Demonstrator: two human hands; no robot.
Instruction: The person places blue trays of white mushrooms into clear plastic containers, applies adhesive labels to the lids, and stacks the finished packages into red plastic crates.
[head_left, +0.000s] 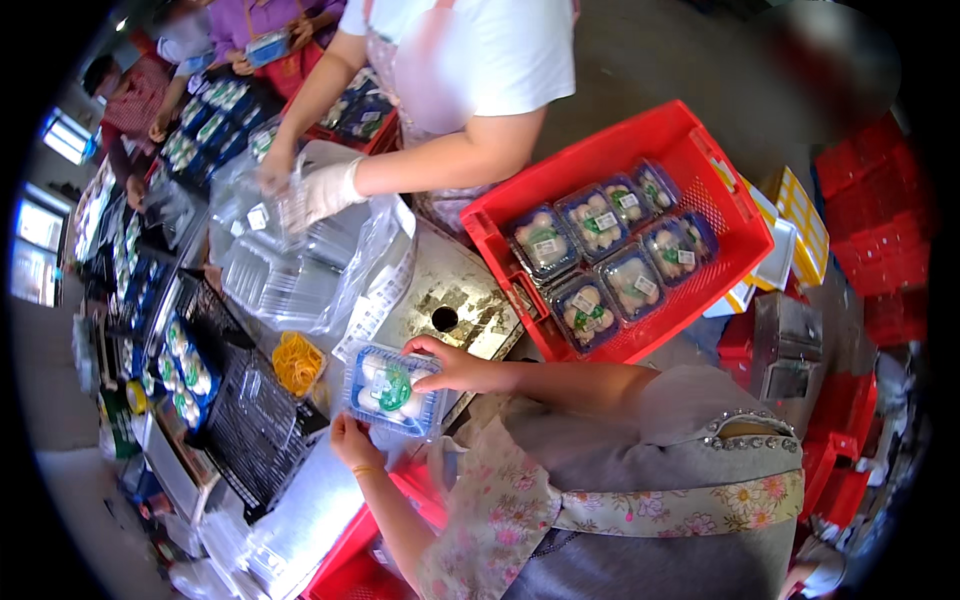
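A clear plastic punnet (394, 391) with a blue tray, white round produce that looks like mushrooms and a green label is tilted before me. My right hand (450, 367) grips its upper right edge, thumb and fingers over the lid. By the punnet's lower left corner is my left hand (356, 444), its fingers bent; whether it grips the corner is unclear. Left of the punnet lies a bundle of yellow rubber bands (298, 364). Above it, clear plastic lids (277, 277) lie stacked in an opened plastic bag (386, 225).
A co-worker's gloved hand (326, 193) and bare hand reach into the bag. Filled punnets sit in a red crate (600, 142) at right. A black plastic basket (259, 427) stands left of me, beside more filled punnets (187, 375). Other people work at the upper left.
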